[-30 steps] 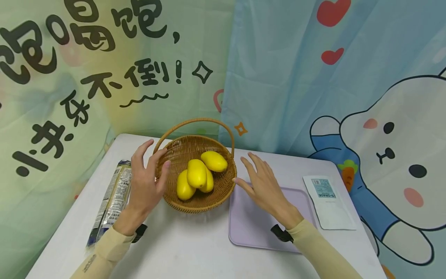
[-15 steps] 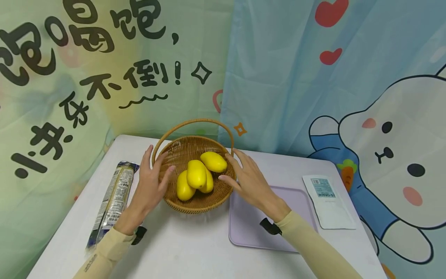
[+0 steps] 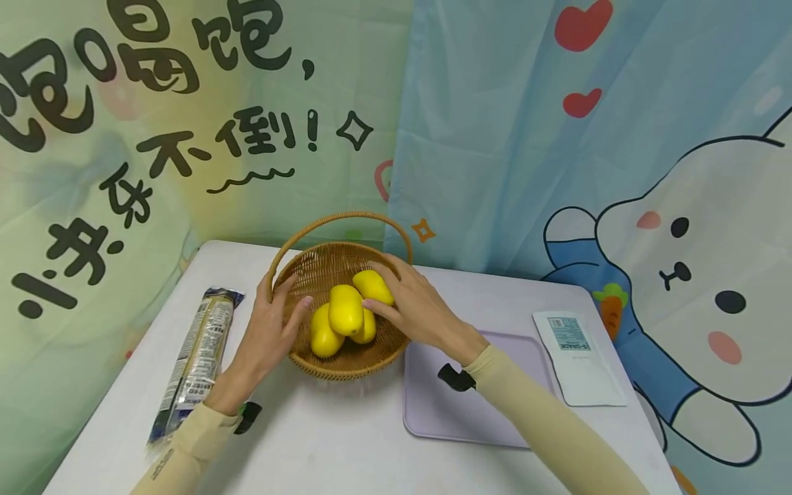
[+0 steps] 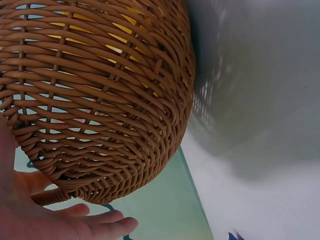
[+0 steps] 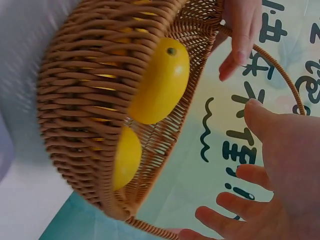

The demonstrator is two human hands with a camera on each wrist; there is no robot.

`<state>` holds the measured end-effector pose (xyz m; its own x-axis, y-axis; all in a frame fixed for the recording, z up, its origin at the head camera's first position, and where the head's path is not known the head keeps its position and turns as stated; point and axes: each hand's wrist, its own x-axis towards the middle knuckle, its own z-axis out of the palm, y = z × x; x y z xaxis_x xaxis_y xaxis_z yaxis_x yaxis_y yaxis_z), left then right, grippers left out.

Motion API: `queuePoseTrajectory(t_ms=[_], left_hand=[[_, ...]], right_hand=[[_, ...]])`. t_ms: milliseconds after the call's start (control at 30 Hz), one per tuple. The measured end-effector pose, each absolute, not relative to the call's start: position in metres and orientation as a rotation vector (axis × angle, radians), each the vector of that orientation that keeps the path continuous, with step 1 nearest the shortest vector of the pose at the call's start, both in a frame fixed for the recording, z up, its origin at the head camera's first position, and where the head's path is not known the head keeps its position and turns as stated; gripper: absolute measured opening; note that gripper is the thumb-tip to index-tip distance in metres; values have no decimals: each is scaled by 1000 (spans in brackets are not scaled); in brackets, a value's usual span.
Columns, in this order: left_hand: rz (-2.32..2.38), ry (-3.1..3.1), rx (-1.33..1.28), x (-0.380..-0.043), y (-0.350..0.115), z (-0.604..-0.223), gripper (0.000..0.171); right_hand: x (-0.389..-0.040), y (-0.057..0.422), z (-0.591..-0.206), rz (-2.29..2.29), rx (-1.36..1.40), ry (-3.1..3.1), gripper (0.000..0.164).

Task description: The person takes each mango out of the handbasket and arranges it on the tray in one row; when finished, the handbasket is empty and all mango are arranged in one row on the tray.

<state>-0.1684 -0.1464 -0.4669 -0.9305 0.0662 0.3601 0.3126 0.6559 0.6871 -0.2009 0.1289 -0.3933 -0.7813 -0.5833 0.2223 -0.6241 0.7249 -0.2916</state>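
A brown wicker basket (image 3: 346,368) with a tall arched handle stands toward the table's back and holds several yellow mangoes (image 3: 346,311). My left hand (image 3: 267,330) is at the basket's left rim beside the handle's foot, fingers extended and thumb over the inside. In the left wrist view those fingers (image 4: 107,225) reach out past the handle's foot. Over the basket's right side hovers my right hand (image 3: 417,302), fingers spread, overlapping the back right mango (image 3: 373,285) in the head view. Nothing lies between its fingers (image 5: 225,220) in the right wrist view.
A pale purple tray (image 3: 458,419) lies right of the basket, partly under the right forearm. Farther right is a white pouch (image 3: 578,371) with a label. A long clear-and-gold packet (image 3: 201,350) lies by the left forearm. Printed curtains (image 3: 470,172) hang behind the table.
My right hand has moved left from beside the basket to above its right side and the mangoes. My left hand has closed in on the left rim. The basket has stayed in place.
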Motion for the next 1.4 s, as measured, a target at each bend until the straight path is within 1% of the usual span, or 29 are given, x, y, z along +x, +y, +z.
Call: queuePoseTrajectory(t_ms=[200, 367, 733, 967, 1233, 1400], left_hand=[[-1165, -2612, -269, -168, -147, -468, 60], [-1183, -2640, -243, -167, -147, -468, 63], [-1164, -2646, -243, -166, -147, -467, 63], [-1163, -2655, -243, -167, -147, -468, 64], [-1164, -2655, -252, -168, -148, -469, 63], [-1170, -2657, -256, -168, -147, -469, 63]], right_hand=[[-212, 116, -383, 574, 1044, -2878, 67], [-219, 108, -379, 618, 1068, -2970, 69], [-230, 88, -372, 625, 1114, -3184, 71], [-236, 79, -375, 616, 1117, -3295, 76], [-234, 70, -385, 584, 1158, -3349, 82], [-231, 64, -389, 523, 1167, -3379, 83]])
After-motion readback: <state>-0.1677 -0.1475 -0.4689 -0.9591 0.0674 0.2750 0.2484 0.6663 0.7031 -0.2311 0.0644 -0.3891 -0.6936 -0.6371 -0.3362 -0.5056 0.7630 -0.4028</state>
